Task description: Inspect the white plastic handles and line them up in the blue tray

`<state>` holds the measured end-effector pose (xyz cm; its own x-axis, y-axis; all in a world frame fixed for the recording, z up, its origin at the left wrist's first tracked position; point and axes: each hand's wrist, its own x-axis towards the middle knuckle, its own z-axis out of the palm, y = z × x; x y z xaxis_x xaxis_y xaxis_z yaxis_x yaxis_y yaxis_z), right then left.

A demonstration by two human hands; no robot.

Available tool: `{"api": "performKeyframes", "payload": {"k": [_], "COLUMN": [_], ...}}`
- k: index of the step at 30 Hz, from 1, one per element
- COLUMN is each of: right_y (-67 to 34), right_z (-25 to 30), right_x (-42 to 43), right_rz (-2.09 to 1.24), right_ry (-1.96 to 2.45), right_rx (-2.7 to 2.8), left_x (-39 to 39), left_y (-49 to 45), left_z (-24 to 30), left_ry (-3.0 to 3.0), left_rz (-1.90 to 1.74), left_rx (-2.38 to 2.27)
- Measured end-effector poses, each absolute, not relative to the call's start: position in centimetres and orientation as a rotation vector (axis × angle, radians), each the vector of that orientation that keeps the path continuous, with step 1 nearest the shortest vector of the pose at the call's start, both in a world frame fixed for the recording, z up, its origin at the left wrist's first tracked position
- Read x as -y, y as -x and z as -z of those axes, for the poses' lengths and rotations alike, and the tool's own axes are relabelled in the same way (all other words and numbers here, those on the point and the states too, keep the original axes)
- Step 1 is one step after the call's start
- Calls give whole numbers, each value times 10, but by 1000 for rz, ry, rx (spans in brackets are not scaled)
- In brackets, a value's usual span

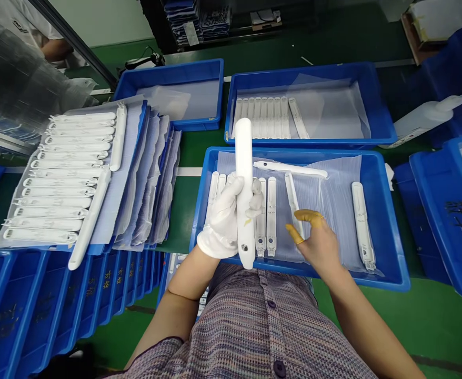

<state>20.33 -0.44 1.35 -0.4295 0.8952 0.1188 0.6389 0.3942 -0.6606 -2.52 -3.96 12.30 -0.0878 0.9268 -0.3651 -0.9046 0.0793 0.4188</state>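
Note:
My left hand [223, 223], in a white glove, is closed around a long white plastic casing [244, 158] with a rounded top and a small dark hole near its lower end. The casing stands lengthwise above the blue tray [399, 263]. My right hand [321, 243] wears yellow finger covers; its thumb and forefinger are spread apart. Near those fingertips a slim white part [291, 190] slants on the tray's liner. Another white casing [294, 169] lies crosswise behind it. Upright rows of white casings [271, 216] flank my left hand, and one more casing [361, 221] lies at the right.
Behind stand a blue tray [377, 113] with a row of casings and a second blue tray [168, 70] with liner sheets. At left, casings lie on stacked lined trays [136, 195]. A white bottle [420, 121] and blue bins [448, 221] are at right. A person's arm [55, 50] shows far left.

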Motion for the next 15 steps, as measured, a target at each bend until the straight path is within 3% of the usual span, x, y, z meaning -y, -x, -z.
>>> {"api": "performKeyframes", "payload": {"k": [6, 15], "right_y": [-159, -136], "right_z": [-71, -74], "right_x": [21, 27], "right_rz": [-649, -488], "right_ry": [281, 194], "right_rx": [2237, 2114], "left_x": [42, 48], "left_y": [16, 3], "left_z": [-129, -132], "left_ry": [57, 35], "left_rz": [-1472, -1668], "left_rx": [-620, -758]}}
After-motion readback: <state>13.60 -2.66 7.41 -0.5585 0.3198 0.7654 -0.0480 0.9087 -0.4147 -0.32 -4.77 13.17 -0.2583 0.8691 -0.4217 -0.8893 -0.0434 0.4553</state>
